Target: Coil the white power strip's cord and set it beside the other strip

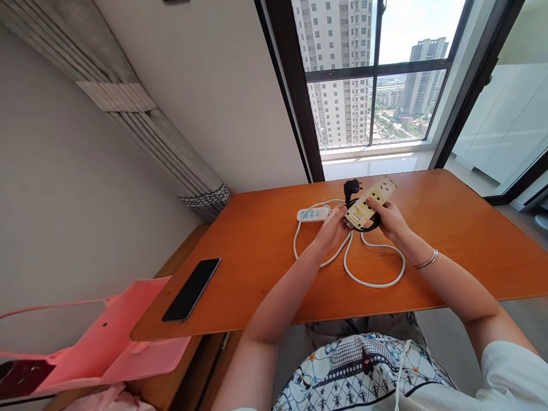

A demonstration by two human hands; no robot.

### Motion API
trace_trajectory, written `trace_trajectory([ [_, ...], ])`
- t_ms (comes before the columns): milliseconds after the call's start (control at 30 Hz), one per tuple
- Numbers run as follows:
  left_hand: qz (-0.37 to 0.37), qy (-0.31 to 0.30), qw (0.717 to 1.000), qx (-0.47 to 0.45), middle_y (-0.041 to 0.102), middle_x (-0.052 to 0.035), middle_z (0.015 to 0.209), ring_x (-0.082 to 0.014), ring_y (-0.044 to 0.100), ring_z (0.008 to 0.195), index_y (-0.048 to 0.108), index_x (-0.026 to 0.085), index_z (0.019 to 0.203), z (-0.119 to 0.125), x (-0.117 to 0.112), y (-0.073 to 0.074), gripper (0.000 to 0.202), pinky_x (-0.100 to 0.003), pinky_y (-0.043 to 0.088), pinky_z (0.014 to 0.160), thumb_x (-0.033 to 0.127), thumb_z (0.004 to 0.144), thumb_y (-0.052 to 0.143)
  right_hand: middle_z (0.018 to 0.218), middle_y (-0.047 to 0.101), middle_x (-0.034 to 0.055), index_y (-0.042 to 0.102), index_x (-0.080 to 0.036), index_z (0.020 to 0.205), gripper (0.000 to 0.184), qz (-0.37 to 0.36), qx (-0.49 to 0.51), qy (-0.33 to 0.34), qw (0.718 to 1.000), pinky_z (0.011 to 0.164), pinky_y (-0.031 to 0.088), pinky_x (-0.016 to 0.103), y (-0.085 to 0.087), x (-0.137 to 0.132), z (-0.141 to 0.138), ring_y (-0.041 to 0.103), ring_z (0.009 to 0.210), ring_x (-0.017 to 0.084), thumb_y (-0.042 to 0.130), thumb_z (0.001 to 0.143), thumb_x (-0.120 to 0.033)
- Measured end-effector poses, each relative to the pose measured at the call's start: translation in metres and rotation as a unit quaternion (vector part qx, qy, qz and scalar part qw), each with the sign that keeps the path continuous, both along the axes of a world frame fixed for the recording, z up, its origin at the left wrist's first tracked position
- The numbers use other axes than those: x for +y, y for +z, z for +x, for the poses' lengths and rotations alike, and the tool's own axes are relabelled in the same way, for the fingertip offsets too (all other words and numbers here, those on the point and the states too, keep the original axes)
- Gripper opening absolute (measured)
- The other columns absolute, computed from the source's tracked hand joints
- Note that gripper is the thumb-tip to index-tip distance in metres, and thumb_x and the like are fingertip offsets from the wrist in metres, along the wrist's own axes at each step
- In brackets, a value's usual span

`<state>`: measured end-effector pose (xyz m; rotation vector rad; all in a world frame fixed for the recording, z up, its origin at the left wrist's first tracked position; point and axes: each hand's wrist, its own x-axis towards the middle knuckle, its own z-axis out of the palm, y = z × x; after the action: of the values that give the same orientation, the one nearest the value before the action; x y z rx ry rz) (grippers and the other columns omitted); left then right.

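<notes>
You have the cream power strip (pixel 370 202) lifted just above the wooden table (pixel 449 240), near its far edge by the window. Your right hand (pixel 389 220) is closed around its side, your left hand (pixel 334 227) pinches its near end where the black cord (pixel 363 226) coils underneath, black plug (pixel 351 186) sticking up behind. That loose coil could snag the white power strip (pixel 314 214) and its white cable (pixel 377 274) looping below, dragging them along.
</notes>
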<state>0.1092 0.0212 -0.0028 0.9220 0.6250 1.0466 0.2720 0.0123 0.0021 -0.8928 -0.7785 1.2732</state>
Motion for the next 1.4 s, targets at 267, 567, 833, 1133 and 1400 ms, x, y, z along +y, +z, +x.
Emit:
trace_trajectory([
  [267, 0.126, 0.047, 0.982, 0.134, 0.071, -0.0062, 0.116, -0.0235, 0.063, 0.111, 0.060, 0.020, 0.113, 0.009, -0.001, -0.014, 0.051, -0.031, 0.051, 0.090, 0.040, 0.072, 0.083, 0.099, 0.078, 0.0104, 0.070, -0.015, 0.092, 0.025, -0.064, -0.004, 0.060, 0.996, 0.072, 0.064, 0.028, -0.008, -0.001, 0.017, 0.074, 0.080, 0.019, 0.083, 0.074, -0.025],
  [567, 0.050, 0.029, 0.990, 0.127, 0.070, -0.0079, 0.112, -0.0173, 0.066, 0.087, 0.056, 0.018, 0.117, 0.017, 0.015, -0.016, 0.050, -0.028, 0.053, 0.070, 0.040, 0.077, 0.078, 0.090, 0.079, 0.0109, 0.070, -0.014, 0.094, 0.023, -0.095, -0.005, 0.113, 0.989, 0.066, 0.065, 0.027, -0.019, 0.009, 0.042, 0.074, 0.069, 0.017, 0.082, 0.076, -0.019],
  [833, 0.054, 0.076, 0.978, 0.188, 0.063, -0.0105, 0.123, -0.0161, 0.068, 0.096, 0.055, 0.019, 0.121, -0.006, 0.020, -0.032, 0.040, -0.029, 0.050, 0.087, 0.035, 0.085, 0.066, 0.083, 0.076, 0.0059, 0.066, -0.017, 0.096, 0.020, -0.091, 0.047, -0.103, 0.989, 0.067, 0.065, 0.030, -0.028, 0.049, 0.084, 0.072, 0.068, 0.017, 0.076, 0.079, -0.018],
  [1133, 0.147, 0.098, 0.942, 0.285, 0.068, -0.0090, 0.114, -0.0175, 0.068, 0.086, 0.062, 0.017, 0.104, -0.034, 0.010, -0.066, 0.026, -0.034, 0.051, 0.087, 0.028, 0.080, 0.067, 0.089, 0.070, 0.0052, 0.059, -0.014, 0.115, 0.028, -0.180, -0.023, -0.298, 0.937, 0.060, 0.062, 0.026, -0.040, 0.104, 0.168, 0.066, 0.064, 0.011, 0.068, 0.089, -0.016],
  [1400, 0.193, 0.061, 0.911, 0.359, 0.073, -0.0058, 0.094, -0.0211, 0.070, 0.087, 0.064, 0.017, 0.108, -0.038, 0.008, -0.075, 0.027, -0.034, 0.051, 0.082, 0.031, 0.084, 0.060, 0.123, 0.066, 0.0108, 0.050, -0.018, 0.131, 0.050, -0.236, -0.083, -0.338, 0.907, 0.078, 0.065, 0.033, -0.059, 0.126, 0.185, 0.071, 0.095, 0.016, 0.072, 0.087, -0.019],
])
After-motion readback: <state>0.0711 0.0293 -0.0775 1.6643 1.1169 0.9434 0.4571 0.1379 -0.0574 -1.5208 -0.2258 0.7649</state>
